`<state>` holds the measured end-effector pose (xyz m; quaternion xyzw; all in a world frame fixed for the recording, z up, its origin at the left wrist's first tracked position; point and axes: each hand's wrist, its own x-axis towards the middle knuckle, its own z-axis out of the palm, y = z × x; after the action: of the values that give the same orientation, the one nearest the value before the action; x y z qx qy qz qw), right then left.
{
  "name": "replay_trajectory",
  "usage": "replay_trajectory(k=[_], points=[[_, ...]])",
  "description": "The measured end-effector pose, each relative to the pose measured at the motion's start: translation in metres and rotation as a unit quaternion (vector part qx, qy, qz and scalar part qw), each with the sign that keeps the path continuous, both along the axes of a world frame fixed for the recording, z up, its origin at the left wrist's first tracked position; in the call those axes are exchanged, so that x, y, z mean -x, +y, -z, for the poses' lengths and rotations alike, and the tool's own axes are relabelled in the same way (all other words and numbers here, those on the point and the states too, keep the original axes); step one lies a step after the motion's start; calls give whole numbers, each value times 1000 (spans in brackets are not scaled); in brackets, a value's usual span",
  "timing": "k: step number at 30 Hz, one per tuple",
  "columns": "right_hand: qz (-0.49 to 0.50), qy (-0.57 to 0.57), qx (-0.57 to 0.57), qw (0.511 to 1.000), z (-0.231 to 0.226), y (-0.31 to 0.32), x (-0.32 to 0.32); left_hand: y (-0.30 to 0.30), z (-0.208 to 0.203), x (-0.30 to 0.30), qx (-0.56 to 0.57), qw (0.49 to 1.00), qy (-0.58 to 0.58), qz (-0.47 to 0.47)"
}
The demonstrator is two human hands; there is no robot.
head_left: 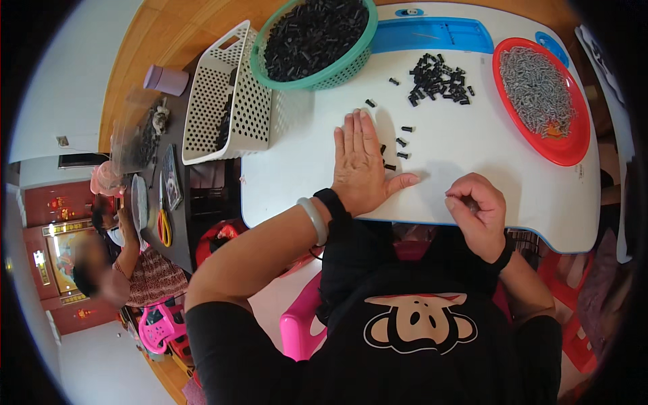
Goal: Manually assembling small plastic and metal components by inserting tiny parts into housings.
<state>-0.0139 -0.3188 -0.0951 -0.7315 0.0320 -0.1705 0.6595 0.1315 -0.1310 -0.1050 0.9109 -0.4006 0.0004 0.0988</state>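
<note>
My left hand (358, 162) lies flat, palm down, on the white table (304, 196), its fingers stretched out and thumb spread. Beside its thumb and fingers are several small black cylindrical pieces (401, 142), some partly covered by the hand. One more black piece (370, 103) rests just past the fingertips. Over the table's near edge, my right hand (480, 212) is closed, with thumb and index finger brought together. Whatever they pinch, if anything, is too small to name. Farther off is a loose pile of the same black pieces (439, 79).
A green basket (324, 79) full of black pieces stands at the back left, beside a white perforated basket (260, 121). On the right sits a red plate (574, 152) heaped with small silvery screw-like parts (536, 88). Yellow-handled scissors (164, 226) lie on a dark side table; a person (152, 277) sits beyond.
</note>
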Motion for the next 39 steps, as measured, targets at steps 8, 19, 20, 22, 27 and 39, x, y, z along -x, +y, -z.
replay_trajectory(k=[8,19,20,22,27,39], points=[[-39,-55,45,997,-2,-7,-1,-55,11,-34,43,998,-48,-16],[-54,-68,36,996,-4,-12,1,-102,7,-59,36,998,-17,38],[-52,-71,37,995,-4,-12,1,-104,8,-58,31,999,-13,26],[-59,-67,26,996,-5,-12,1,-106,9,-59,40,999,-2,17],[-49,-81,43,995,-4,-9,0,-119,11,-56,73,997,24,8],[-48,-73,44,995,-5,-8,-2,-85,-67,-60,242,963,-24,119]])
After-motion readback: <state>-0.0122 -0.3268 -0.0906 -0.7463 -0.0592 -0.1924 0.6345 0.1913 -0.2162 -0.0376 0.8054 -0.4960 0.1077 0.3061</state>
